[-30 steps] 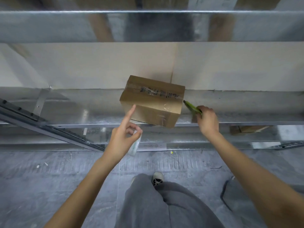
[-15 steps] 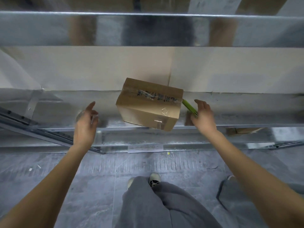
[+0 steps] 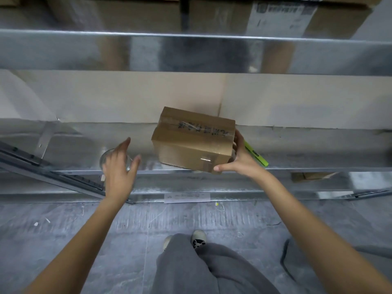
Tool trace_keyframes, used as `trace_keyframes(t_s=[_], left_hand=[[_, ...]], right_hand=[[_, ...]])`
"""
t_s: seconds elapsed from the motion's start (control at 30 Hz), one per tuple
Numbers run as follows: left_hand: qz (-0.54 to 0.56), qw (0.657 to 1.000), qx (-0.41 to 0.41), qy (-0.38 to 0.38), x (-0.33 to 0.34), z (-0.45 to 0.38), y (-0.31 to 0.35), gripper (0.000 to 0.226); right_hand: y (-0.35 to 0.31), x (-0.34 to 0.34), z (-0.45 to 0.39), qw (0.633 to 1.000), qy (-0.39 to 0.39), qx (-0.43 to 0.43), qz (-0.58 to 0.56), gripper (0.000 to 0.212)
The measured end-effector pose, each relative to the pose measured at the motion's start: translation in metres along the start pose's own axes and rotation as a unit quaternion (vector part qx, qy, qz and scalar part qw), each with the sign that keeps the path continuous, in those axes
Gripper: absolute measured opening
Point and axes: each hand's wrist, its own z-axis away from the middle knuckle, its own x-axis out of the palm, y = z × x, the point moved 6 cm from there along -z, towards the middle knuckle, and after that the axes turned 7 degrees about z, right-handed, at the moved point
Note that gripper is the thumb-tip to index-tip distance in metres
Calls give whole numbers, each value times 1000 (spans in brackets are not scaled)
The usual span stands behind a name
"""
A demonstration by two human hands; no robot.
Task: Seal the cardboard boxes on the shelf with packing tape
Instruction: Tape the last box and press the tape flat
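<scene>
Right hand [image 3: 239, 161] gripped the taped brown cardboard box [image 3: 193, 141] at its right end; left hand [image 3: 118, 164] hovered wide, empty. One-sided hold risked tipping the box off the metal shelf [image 3: 74, 145].

Tape roll [image 3: 110, 158] mostly behind left hand [image 3: 118, 172].

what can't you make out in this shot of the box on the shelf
Head view only:
- Tape roll: mostly behind the left hand.
- Writing on the cardboard box: blurred under glossy tape, unreadable.
- Right hand fingers behind the box's far side; contact there hidden.
- Green marker: upper end behind the right hand.
- Paper label on the shelf edge: too small to read.
- Upper boxes: cut off by the top edge.
</scene>
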Motion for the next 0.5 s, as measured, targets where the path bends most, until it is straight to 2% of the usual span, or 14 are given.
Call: trace_keyframes(t_s=[0.1,0.17,0.23,0.33,0.4,0.5], left_hand=[[181,981,-35,-66,12,-4,34,61],[265,958,-53,-97,18,-7,58,58],[307,946,-69,-83,19,-10,73,56],[329,938,-89,-60,22,-12,75,72],[317,938,-116,-79,30,-11,70,75],[323,930,-151,-86,43,-10,69,66]], right_hand=[[-6,-5,0,1000,0,10,-17,113],[-14,-5,4,998,-32,32,-35,99],[-19,-3,10,994,-80,52,-62,83],[-17,0,13,981,-157,84,-81,57],[-12,3,11,974,-189,112,-62,56],[-6,2,9,969,-196,145,-43,79]])
